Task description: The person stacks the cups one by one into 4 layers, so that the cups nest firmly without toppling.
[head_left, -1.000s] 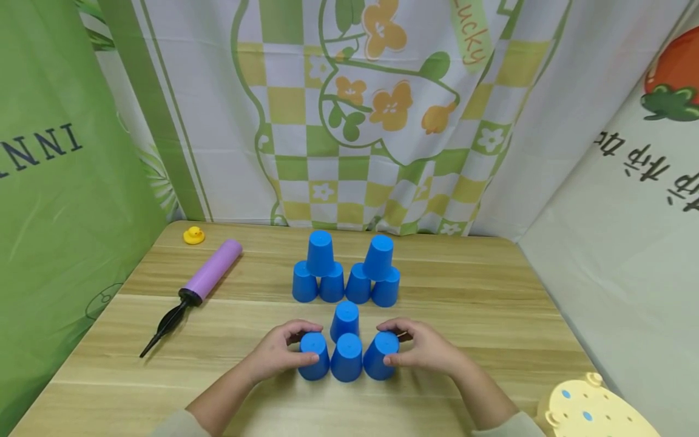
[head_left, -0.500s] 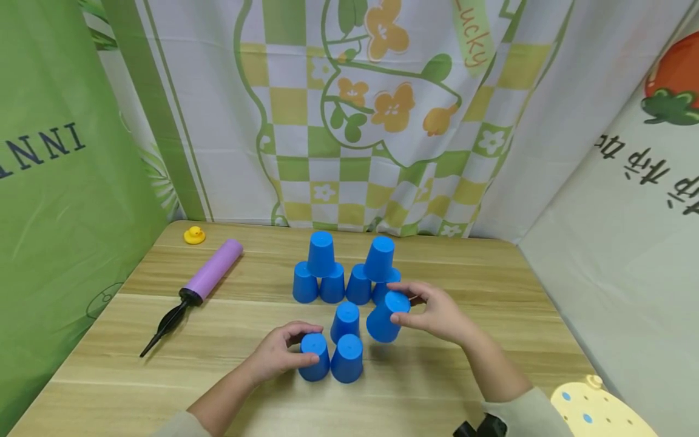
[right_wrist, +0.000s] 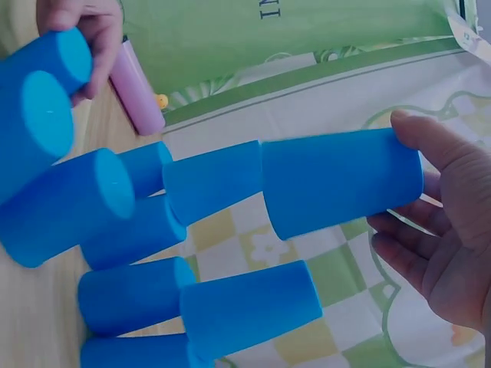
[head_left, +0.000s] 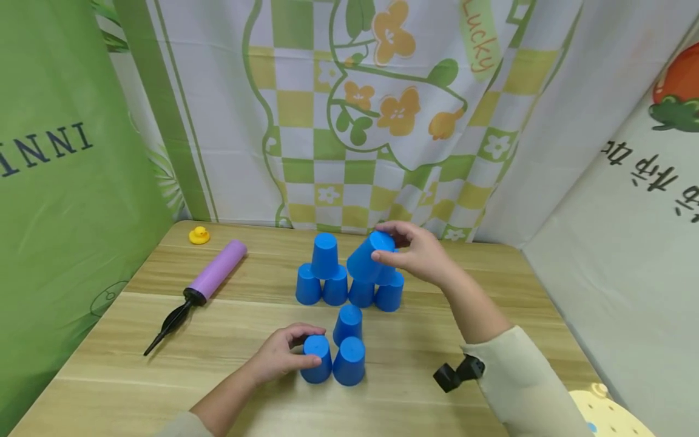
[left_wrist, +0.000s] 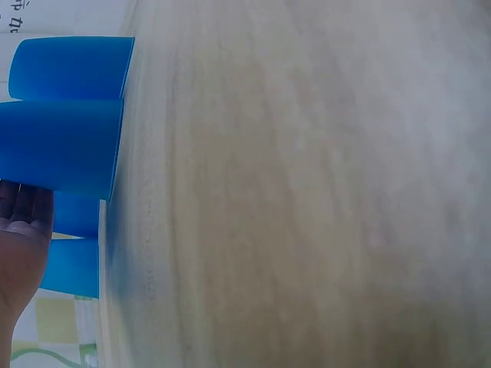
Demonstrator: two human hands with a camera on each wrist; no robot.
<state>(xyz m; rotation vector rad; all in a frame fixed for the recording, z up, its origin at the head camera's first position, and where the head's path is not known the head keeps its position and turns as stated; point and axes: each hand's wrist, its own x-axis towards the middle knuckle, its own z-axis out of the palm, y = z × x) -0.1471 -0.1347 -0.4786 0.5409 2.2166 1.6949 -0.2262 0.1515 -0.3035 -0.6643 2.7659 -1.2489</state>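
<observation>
My right hand [head_left: 417,252] holds an upside-down blue plastic cup [right_wrist: 341,180] by its base end, thumb on one side and fingers on the other. The cup is raised and tilted, overlapping the right-hand stack in the head view. That stack has a top cup [right_wrist: 253,307] over two lower ones. The left stack, with its top cup [head_left: 325,255], is built the same way. My left hand [head_left: 284,352] curls round a front cup [head_left: 317,359] standing upside down on the table. Beside it stands another cup [head_left: 349,362], with a further cup [head_left: 347,325] just behind.
A purple hand pump [head_left: 215,273] with a black nozzle lies on the wooden table [head_left: 464,315] at left. A yellow rubber duck [head_left: 199,235] sits near the back left corner. A pale yellow spotted object [head_left: 606,416] is at the bottom right. Printed curtains hang round the table.
My right hand has lifted the right cup of the front row and carried it up and back towards the stacks. The left hand stays at its cup.
</observation>
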